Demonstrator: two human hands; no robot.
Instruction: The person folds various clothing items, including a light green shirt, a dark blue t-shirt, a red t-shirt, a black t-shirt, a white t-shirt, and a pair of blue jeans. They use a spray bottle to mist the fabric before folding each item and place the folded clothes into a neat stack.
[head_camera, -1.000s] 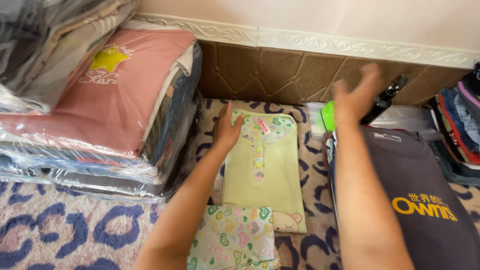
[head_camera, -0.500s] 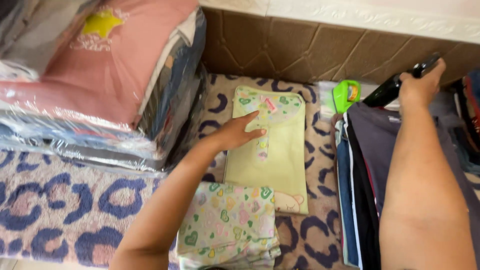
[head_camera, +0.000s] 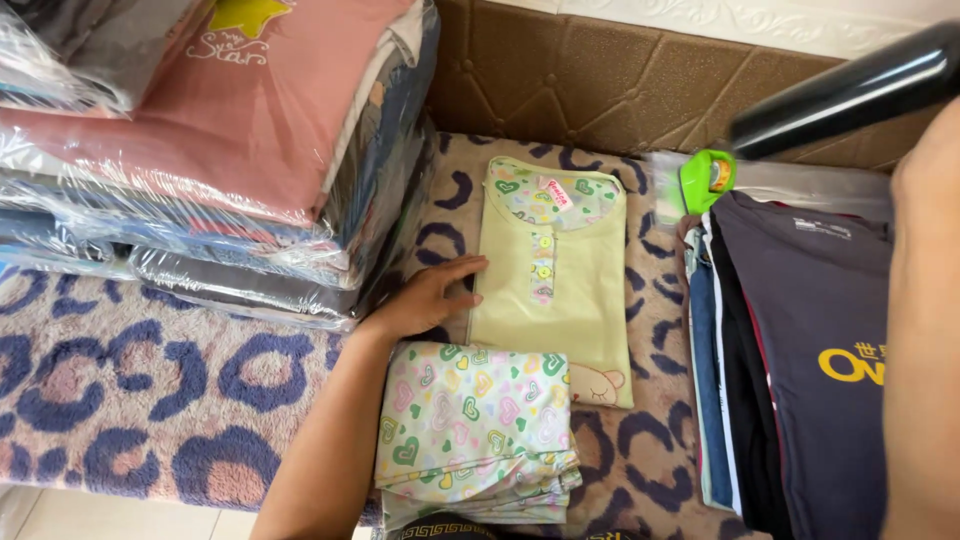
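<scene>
A light green children's top (head_camera: 565, 275) with a heart-print collar lies flat on a spotted fleece blanket (head_camera: 150, 380). My left hand (head_camera: 430, 298) rests open at the top's left edge, fingertips touching the fabric. Just below it sits a folded heart-print garment (head_camera: 475, 430). My right hand (head_camera: 925, 165) is at the right edge, mostly out of frame. It holds a long black tool (head_camera: 850, 90) in the air above the right-hand pile. The tool's tip hangs near a small green plastic dispenser (head_camera: 705, 180).
A tall stack of clothes wrapped in clear plastic (head_camera: 200, 150) stands at the left, a pink one on top. A pile of dark folded shirts (head_camera: 800, 350) lies at the right, with clear bags (head_camera: 800, 185) behind. A brown padded wall panel (head_camera: 600, 80) closes the back.
My right hand has lifted the black tool up from the back right corner and toward the camera. My left hand slid down from the top's collar to its left edge.
</scene>
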